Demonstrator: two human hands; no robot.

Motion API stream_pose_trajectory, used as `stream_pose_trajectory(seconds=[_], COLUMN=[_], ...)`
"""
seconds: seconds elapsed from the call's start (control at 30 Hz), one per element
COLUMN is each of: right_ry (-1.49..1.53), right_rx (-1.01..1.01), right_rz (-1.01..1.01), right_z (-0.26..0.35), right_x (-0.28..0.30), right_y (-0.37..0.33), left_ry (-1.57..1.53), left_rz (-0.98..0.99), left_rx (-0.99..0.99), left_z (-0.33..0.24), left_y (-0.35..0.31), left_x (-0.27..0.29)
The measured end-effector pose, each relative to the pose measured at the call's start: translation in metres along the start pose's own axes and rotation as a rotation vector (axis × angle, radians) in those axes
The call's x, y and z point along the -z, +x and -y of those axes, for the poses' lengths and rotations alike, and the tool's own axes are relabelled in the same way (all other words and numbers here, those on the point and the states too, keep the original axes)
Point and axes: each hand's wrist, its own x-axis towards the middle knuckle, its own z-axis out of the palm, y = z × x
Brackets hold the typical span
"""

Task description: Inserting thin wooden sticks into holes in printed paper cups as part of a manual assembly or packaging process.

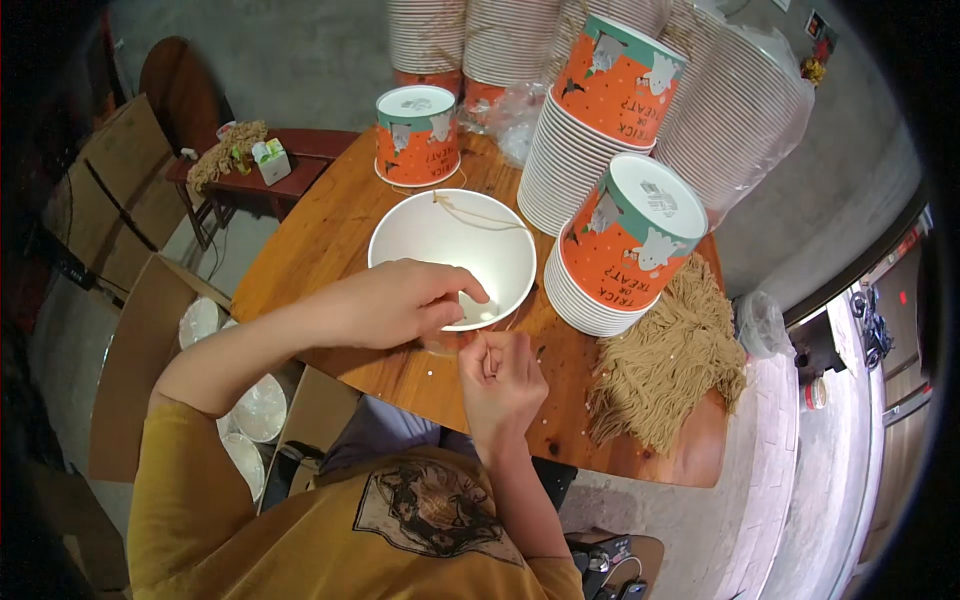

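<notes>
A white-lined paper bucket [400, 235] lies tilted in front of me, its mouth facing up toward me. A tan string [475, 212] hangs at its far rim. My left hand [420, 300] grips the near rim, with bent fingers reaching inside and the thumb low by the edge. Just outside that rim, my right hand [503, 375] is closed in a tight pinch; what its fingers hold is hidden. Right of the bucket stands an upside-down stack of orange and teal buckets [630, 240] with a ghost print. Beside it lies a heap of tan cut strings [665, 365].
A single upturned bucket [417, 140] stands at the back of the wooden table [310, 250]. Tall nested stacks [570, 150] and plastic-wrapped ones [740, 110] fill the back right. At my left, a cardboard box [140, 370] holds wrapped round white items. A red bench [315, 145] stands beyond.
</notes>
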Motion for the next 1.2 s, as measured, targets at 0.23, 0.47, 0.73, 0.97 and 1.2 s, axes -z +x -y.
stream_pose_trajectory(seconds=[0.23, 0.47, 0.73, 0.97, 1.2], right_ry=[0.019, 0.322, 0.49, 0.653, 0.678], right_rx=[-0.062, -0.433, -0.431, -0.537, -0.583], right_rz=[0.04, 0.084, 0.23, 0.212, 0.201], right_z=[-0.002, 0.002, 0.001, -0.003, 0.0], right_x=[0.001, 0.015, 0.022, 0.016, 0.016], right_y=[-0.001, 0.008, 0.035, 0.035, 0.037], left_ry=[0.049, -0.032, -0.374, -0.598, -0.71], left_rz=[0.299, -0.136, -0.007, 0.105, 0.142], left_rx=[0.103, -0.116, -0.055, 0.093, 0.102], left_z=[0.001, 0.006, 0.0, 0.002, 0.007], left_y=[0.022, 0.015, 0.025, 0.031, 0.034], left_x=[0.008, -0.002, -0.006, 0.0, 0.001])
